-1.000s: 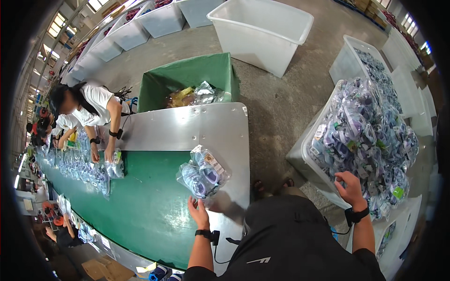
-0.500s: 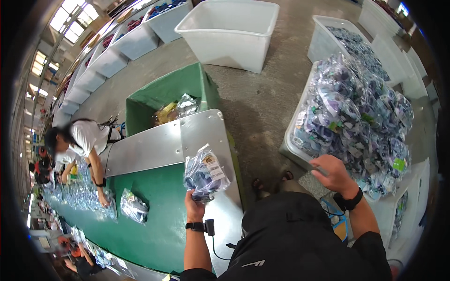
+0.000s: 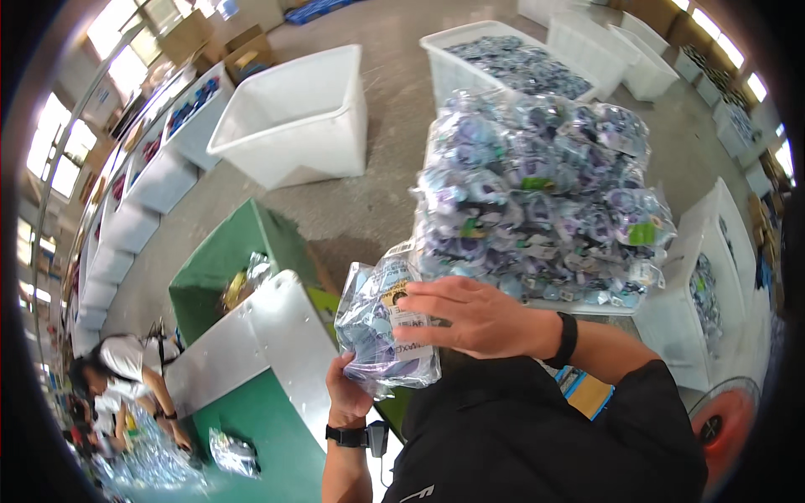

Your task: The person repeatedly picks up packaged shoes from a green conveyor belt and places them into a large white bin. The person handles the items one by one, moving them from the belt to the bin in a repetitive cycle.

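A clear plastic bag (image 3: pixel 369 323) with bluish-purple goods and a printed label inside is held up in front of me. My left hand (image 3: pixel 348 387) grips its lower left corner, thumb over the plastic. Across the bag's right side and label lies my right hand (image 3: pixel 478 318), fingers stretched out and fairly flat. Just beyond, a big heap of similar filled bags (image 3: pixel 537 197) rises above a white bin; the rim shows below the heap. Another filled bag (image 3: pixel 235 453) rests on the green conveyor belt (image 3: pixel 268 419) at lower left.
Left of me runs a metal table edge (image 3: pixel 226 339), with a green bin (image 3: pixel 222 251) behind it. White bins (image 3: pixel 293 117) stand around the floor. A co-worker (image 3: pixel 134 369) leans over bags at the belt. A round red fan (image 3: pixel 725 432) is at lower right.
My view has turned right toward the heap. The bag has come off the table side to in front of me, and my right hand has moved from beside the heap onto it.
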Demonstrator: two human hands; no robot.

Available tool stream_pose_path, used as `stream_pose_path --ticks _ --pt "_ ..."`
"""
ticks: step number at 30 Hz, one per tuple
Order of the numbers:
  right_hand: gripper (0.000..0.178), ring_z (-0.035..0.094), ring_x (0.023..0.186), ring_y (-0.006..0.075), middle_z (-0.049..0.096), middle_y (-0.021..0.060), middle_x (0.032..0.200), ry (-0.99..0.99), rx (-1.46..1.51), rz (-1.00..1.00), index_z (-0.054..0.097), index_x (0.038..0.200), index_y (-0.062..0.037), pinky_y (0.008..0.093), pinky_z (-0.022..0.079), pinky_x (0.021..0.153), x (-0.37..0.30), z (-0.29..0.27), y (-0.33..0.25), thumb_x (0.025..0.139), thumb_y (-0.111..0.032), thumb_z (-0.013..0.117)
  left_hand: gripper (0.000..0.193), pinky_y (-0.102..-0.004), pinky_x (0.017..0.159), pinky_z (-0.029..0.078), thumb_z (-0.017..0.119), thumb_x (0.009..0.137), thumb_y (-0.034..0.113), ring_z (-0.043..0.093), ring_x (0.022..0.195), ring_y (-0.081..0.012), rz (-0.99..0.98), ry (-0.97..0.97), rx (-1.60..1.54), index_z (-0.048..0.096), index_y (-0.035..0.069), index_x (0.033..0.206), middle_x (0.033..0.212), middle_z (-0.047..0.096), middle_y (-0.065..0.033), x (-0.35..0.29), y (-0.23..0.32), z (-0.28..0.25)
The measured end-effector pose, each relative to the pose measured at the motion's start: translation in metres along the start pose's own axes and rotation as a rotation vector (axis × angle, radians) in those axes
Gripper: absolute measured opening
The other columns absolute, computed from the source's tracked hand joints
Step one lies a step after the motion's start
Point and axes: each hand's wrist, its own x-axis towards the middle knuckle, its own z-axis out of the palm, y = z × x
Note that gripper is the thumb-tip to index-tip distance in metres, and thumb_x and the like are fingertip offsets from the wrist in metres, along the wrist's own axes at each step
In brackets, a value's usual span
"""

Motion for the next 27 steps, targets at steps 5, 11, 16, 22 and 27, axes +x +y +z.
stream_pose_path --ticks 5,11,16,22,27 --pt "0.045 0.045 0.149 0.0349 0.058 0.0130 0.145 0.128 0.024 -0.145 0.064 0.137 -0.0166 0.0494 0.038 0.118 -0.038 -0.025 0.020 0.092 -0.013 0.060 0.058 -0.0520 0.112 0.049 0.057 0.100 0.032 0.064 0.128 -0.0347 -0.138 -0.134 0.085 0.052 0.004 0.150 0.144 0.064 -0.0154 0.011 -0.040 0.075" --pt "0.038 0.058 0.129 0.0359 0.066 0.0118 0.115 0.011 0.057 0.015 0.067 0.109 -0.0083 0.0500 0.045 0.106 -0.086 -0.113 0.049 0.075 -0.021 0.078 0.072 -0.0569 0.110 0.050 0.044 0.107 0.056 0.063 0.129 -0.0399 -0.166 -0.222 0.169 0.044 0.003 0.156 0.144 0.062 -0.0209 0.025 -0.076 0.125" --pt "0.044 0.064 0.098 0.0376 0.063 0.0151 0.102 0.364 -0.147 0.230 0.064 0.108 -0.0061 0.0478 0.053 0.084 -0.149 -0.217 0.097 0.077 -0.027 0.087 0.061 -0.0496 0.097 0.056 0.045 0.110 0.051 0.068 0.117 -0.0329 -0.035 -0.305 0.340 0.053 0.006 0.150 0.131 0.068 -0.0197 0.038 -0.081 0.118" --pt "0.060 0.061 0.118 0.0385 0.065 0.0158 0.120 0.282 -0.610 0.620 0.064 0.121 -0.0040 0.0465 0.049 0.103 -0.237 -0.278 0.179 0.073 -0.028 0.091 0.045 -0.0432 0.083 0.057 0.052 0.109 0.042 0.068 0.096 -0.0256 0.082 -0.051 0.262 0.063 0.008 0.136 0.111 0.072 -0.0098 0.032 -0.073 0.079" --pt "0.050 0.050 0.137 0.0342 0.057 0.0128 0.141 0.202 -0.609 1.017 0.069 0.118 -0.0089 0.0484 0.042 0.112 -0.302 -0.227 0.237 0.076 -0.027 0.089 0.044 -0.0389 0.091 0.054 0.054 0.109 0.031 0.067 0.101 -0.0239 0.157 0.089 0.232 0.063 0.003 0.141 0.119 0.071 -0.0123 0.020 -0.061 0.034"
